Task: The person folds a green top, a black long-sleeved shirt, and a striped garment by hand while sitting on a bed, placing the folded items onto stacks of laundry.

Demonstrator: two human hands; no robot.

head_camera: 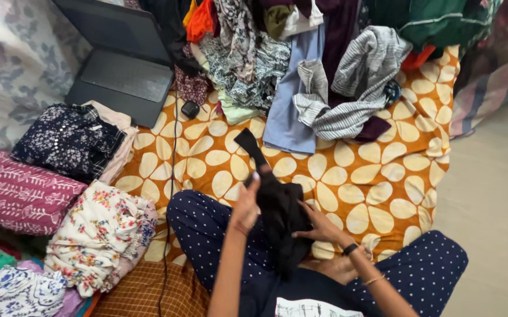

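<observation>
I sit cross-legged on a bed in dark dotted trousers. My left hand [247, 203] grips the upper part of a black garment [280, 212] and holds it up in front of me. My right hand [318, 225] presses against the bunched lower part of the same garment. A narrow black strip of it [249, 144] trails away over the orange sheet with cream petals [377, 182].
A heap of unfolded clothes [301, 64] lies at the far side. Folded stacks sit on my left: a dark floral one [69, 138], a pink one [19, 194], a white floral one [98, 235]. An open laptop [122, 70] and its cable [175, 152] lie at the far left.
</observation>
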